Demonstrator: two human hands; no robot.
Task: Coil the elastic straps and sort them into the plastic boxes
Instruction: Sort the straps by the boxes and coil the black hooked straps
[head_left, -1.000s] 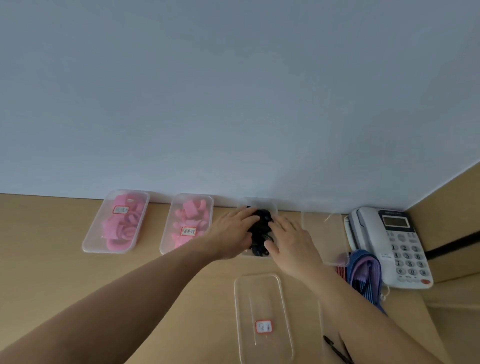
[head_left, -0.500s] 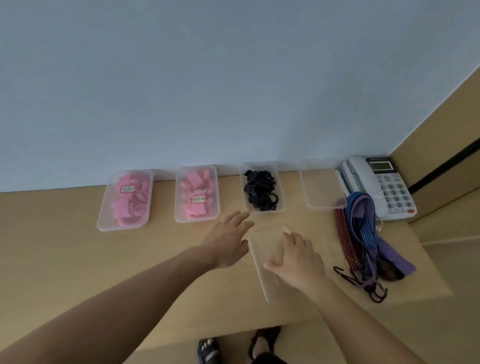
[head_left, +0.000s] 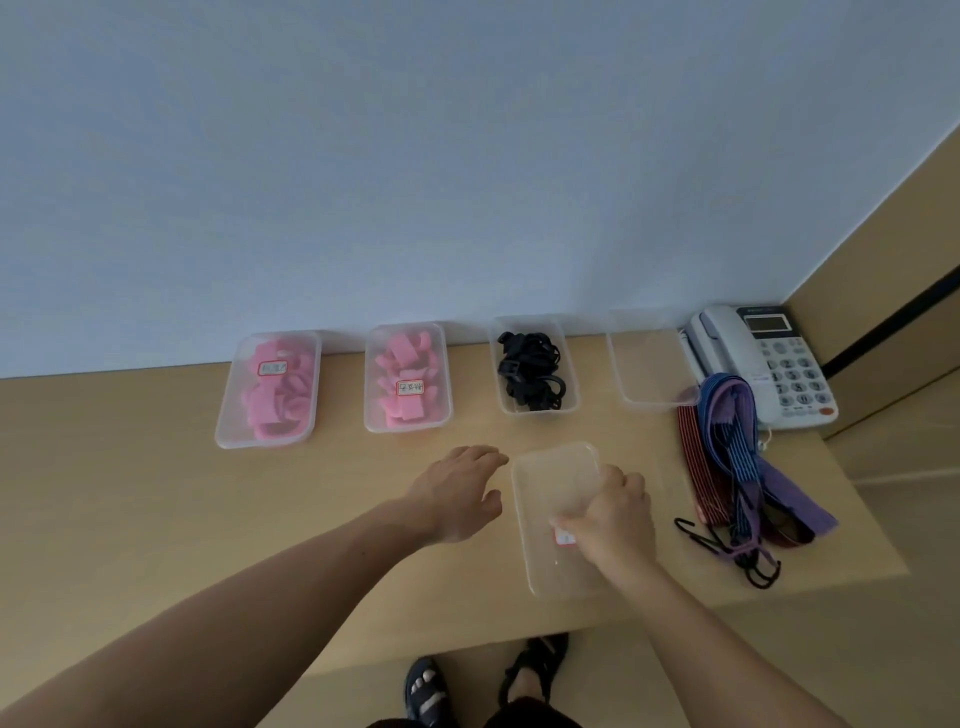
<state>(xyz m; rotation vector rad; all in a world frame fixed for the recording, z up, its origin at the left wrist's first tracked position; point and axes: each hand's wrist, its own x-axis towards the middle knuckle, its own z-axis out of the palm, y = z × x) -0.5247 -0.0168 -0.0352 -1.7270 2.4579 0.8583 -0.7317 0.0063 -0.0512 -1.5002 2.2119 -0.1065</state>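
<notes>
Along the wall stand several clear plastic boxes: two lidded ones with pink coils (head_left: 270, 389) (head_left: 408, 376), an uncovered box of black coiled straps (head_left: 532, 370), and an empty box (head_left: 649, 364). A clear lid (head_left: 553, 483) with a small red label lies near the desk's front edge. My right hand (head_left: 615, 514) grips the lid's right side, fingers curled over it. My left hand (head_left: 460, 491) hovers just left of the lid, fingers apart, holding nothing. Loose red, blue and purple elastic straps (head_left: 737, 467) with black hooks lie in a pile at the right.
A white desk phone (head_left: 769, 364) sits at the back right corner against a wooden side panel. The wooden desk (head_left: 156, 493) ends just past the lid; sandalled feet (head_left: 483, 680) show below its front edge.
Both hands left the black-strap box and pulled back to the lid at the front. My right hand has closed on the lid. The camera tilted down.
</notes>
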